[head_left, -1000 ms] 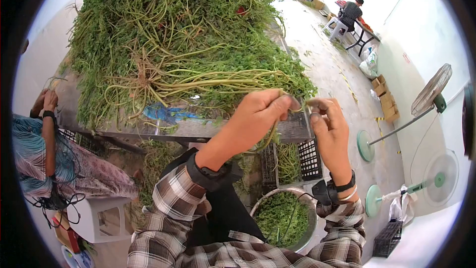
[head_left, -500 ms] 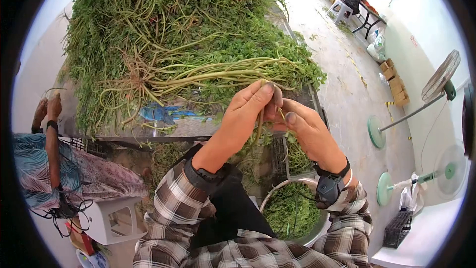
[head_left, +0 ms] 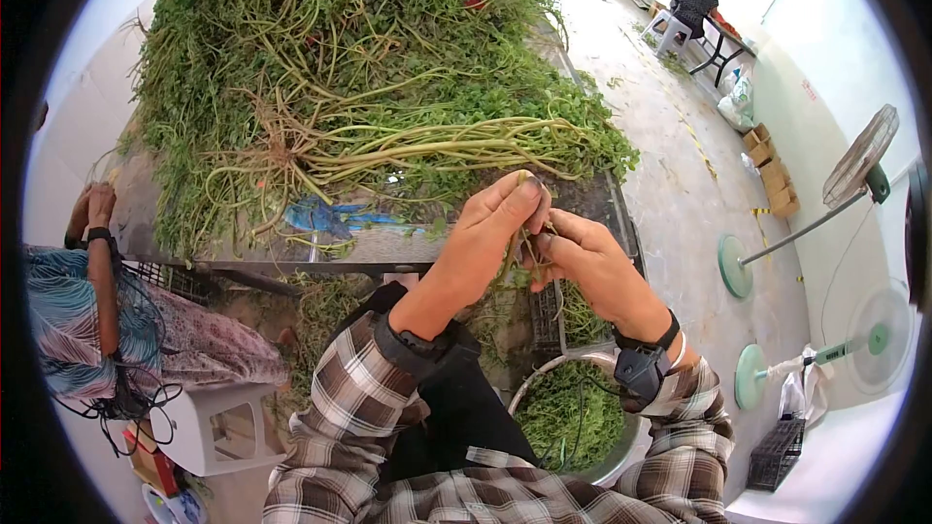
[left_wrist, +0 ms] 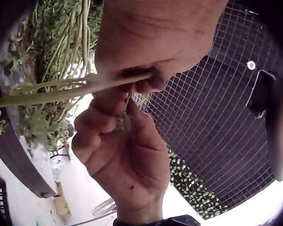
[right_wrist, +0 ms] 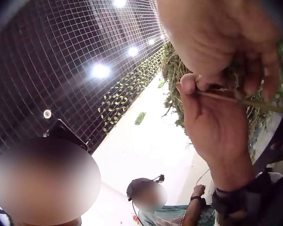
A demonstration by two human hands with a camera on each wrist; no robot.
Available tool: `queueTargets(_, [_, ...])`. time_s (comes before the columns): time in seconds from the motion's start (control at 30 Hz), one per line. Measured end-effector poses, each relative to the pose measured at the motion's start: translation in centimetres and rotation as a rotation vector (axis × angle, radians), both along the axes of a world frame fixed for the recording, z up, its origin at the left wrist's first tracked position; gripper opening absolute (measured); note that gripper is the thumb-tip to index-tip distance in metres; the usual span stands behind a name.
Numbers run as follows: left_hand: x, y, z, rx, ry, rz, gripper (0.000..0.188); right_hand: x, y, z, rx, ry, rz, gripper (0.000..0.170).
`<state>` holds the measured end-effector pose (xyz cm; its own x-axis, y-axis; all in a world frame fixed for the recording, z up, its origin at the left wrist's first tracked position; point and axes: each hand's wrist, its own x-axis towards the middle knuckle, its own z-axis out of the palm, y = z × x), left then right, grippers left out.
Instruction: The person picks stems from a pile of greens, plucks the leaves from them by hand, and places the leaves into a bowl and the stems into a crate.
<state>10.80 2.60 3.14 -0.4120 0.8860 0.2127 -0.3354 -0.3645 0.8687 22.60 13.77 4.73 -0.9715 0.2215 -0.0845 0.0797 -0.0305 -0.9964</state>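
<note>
Plastic stool [head_left: 216, 429] beside seated person | left hand [head_left: 482, 230] pinching stem [left_wrist: 52, 95] over table edge | pile of greens [head_left: 340, 58] beyond | right hand [head_left: 594, 265] curled on sprig's thin end, near left | tub of greens [head_left: 573, 417] below | fans standing right

left hand's [head_left: 482, 235] fingertips partly hidden

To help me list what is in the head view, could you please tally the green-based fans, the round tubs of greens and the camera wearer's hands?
Green-based fans: 2 (upper fan, lower fan)
Round tub of greens: 1
Wearer's hands: 2 (left hand, right hand)
Total: 5
</note>
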Motion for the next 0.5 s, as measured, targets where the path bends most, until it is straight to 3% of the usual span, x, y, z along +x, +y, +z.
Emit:
queueTargets(0.17, [-0.7,-0.1,-0.4,-0.024,0.193,0.101,0.034,0.5,-0.8,0.7,-0.019,-0.136,0.017,0.023])
queueTargets(0.37, [-0.1,-0.3,0.2,0.049,0.124,0.047,0.034,-0.2,-1.4,0.8,-0.049,-0.130,-0.053,0.020])
queueTargets(0.47, [-0.4,-0.2,0.2,0.000,0.139,0.083,0.034,-0.3,-1.5,-0.5,0.406,0.081,-0.100,0.017])
queueTargets(0.5, [-0.4,-0.2,0.1,-0.015,0.156,0.112,0.033,-0.2,-1.3,-0.6,0.416,0.084,-0.103,0.017])
